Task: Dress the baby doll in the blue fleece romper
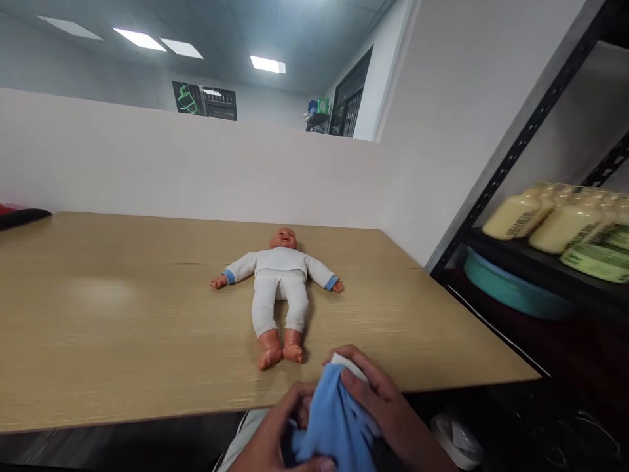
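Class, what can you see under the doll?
The doll lies face up on the table, whose surface shows around it and between its legs. What is directly beneath its body is covered and cannot be seen.

The 1 view looks from the person's head, facing forward and down across the tabletop (122,341). The blue cloth (339,413) is close to the lens, at the bottom edge; the doll (281,269) is farther off, near the middle, the low wall (196,164) beyond. A shelf (540,263) enters at right; the ceiling (221,29) shows above.
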`<move>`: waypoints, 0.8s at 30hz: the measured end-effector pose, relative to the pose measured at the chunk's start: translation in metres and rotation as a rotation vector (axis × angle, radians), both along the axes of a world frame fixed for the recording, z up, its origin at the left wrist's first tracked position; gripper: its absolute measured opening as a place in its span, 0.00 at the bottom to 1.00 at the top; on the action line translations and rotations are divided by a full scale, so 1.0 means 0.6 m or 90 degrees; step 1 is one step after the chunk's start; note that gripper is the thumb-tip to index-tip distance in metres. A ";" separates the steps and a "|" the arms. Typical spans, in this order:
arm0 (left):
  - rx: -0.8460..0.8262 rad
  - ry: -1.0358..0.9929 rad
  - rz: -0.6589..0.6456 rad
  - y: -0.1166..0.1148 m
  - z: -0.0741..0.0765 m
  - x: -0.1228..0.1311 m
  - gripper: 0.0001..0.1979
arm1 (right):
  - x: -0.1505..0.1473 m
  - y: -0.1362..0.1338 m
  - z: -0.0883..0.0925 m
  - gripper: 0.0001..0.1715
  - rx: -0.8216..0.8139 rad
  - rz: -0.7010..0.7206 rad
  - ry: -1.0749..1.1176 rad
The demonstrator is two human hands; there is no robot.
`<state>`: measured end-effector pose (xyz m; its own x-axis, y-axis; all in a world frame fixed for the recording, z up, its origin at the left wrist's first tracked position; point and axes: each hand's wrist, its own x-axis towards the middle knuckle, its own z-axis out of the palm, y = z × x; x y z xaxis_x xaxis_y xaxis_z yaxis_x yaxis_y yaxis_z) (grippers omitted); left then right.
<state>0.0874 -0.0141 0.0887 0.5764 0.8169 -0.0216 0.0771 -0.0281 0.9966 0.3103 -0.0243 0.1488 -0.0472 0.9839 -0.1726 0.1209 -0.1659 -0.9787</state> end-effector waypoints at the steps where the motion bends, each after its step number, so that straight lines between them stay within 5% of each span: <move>1: -0.013 0.007 0.013 0.003 0.004 0.001 0.40 | -0.005 0.006 0.008 0.33 0.014 0.005 0.010; 7: 0.100 0.026 0.033 0.018 0.032 -0.012 0.19 | -0.011 0.035 0.062 0.23 0.183 -0.062 -0.075; 12: 0.137 0.071 0.041 0.031 0.043 -0.023 0.17 | -0.011 0.028 0.115 0.19 0.262 -0.097 -0.121; 14: 0.203 0.081 0.042 0.040 0.049 -0.024 0.12 | -0.007 -0.004 0.134 0.22 0.267 -0.019 -0.106; 16: 0.331 0.050 0.042 0.048 0.057 -0.026 0.08 | 0.001 -0.045 0.145 0.29 0.233 0.163 -0.050; 18: 0.503 -0.030 0.055 0.048 0.067 -0.031 0.07 | 0.008 -0.076 0.142 0.37 0.145 0.297 0.039; 22: 0.753 -0.098 0.153 0.013 0.080 -0.052 0.13 | 0.003 -0.067 0.084 0.31 0.203 0.086 -0.004; 24: 0.799 -0.034 0.216 -0.016 0.082 -0.065 0.16 | -0.006 -0.045 0.047 0.32 0.136 0.043 -0.061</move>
<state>0.0484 -0.0235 0.1380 0.3139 0.3673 0.8755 0.2253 -0.9246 0.3071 0.3068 -0.0513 0.1772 -0.1068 0.9938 0.0318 0.2194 0.0548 -0.9741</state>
